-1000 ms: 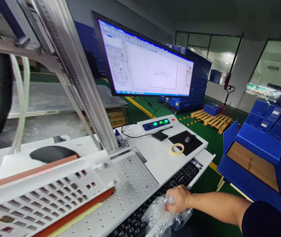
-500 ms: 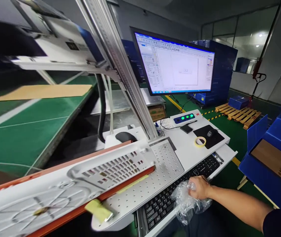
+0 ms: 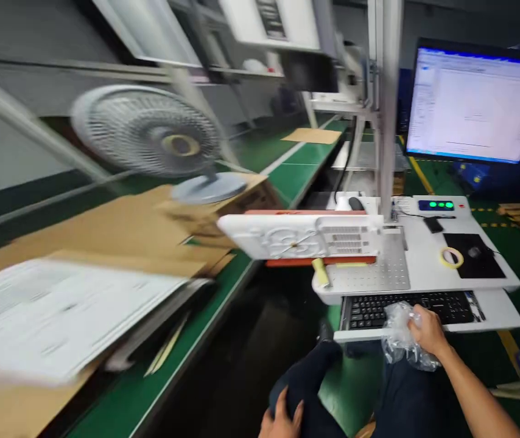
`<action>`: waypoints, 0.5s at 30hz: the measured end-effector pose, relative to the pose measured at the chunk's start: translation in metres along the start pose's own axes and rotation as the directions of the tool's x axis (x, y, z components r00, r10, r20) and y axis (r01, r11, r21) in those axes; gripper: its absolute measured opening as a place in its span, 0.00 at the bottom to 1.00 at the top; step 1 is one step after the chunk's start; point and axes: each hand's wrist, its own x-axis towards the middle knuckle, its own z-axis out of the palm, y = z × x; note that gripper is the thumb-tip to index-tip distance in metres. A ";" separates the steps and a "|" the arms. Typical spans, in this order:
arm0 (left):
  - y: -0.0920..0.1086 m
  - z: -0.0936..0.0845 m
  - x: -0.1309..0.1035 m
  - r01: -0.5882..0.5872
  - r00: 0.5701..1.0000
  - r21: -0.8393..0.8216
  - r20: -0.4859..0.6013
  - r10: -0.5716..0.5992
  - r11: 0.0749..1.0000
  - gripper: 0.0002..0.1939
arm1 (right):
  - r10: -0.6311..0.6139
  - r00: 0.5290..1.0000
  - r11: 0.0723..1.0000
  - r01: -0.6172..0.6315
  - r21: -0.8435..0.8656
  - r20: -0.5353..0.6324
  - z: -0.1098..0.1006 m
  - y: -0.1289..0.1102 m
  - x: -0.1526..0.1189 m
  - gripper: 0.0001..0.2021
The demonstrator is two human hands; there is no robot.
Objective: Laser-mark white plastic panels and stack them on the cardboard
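A crumpled clear plastic bag [image 3: 399, 334] is bunched in my right hand [image 3: 428, 331], its fingers closed on it, just above the front edge of the keyboard tray. My left hand [image 3: 282, 418] rests near my knee at the bottom, fingers spread and holding nothing. Under the bag lies a black keyboard [image 3: 369, 309]. A white molded plastic panel [image 3: 282, 238] with a grille sits in an orange-red frame on the perforated metal plate [image 3: 390, 261] of the white workstation, and reaches past its left side.
A monitor [image 3: 474, 103] stands behind the workstation. Tape roll [image 3: 443, 257], mouse [image 3: 474, 252] and mouse pad [image 3: 492, 264] lie on the right. At left, a green bench carries cardboard [image 3: 118, 222], white sheets [image 3: 81, 316] and a fan [image 3: 150, 137]. A metal column [image 3: 385, 121] rises behind the plate.
The view has swung left, bringing the fan, the cardboard and the white sheets into sight. My left hand has come into view. My right hand still grips the plastic bag.
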 end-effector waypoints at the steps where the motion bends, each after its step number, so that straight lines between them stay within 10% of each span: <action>1: 0.000 0.003 0.000 0.043 0.998 -0.054 -0.041 -0.045 0.998 0.40 | -0.011 1.000 1.000 0.011 -0.001 0.003 0.001 0.004 0.003 0.09; 15: 0.012 -0.033 0.029 0.209 0.977 -0.360 0.027 -0.213 0.909 0.35 | 0.092 0.991 0.989 -0.102 0.103 0.096 -0.010 -0.008 0.030 0.21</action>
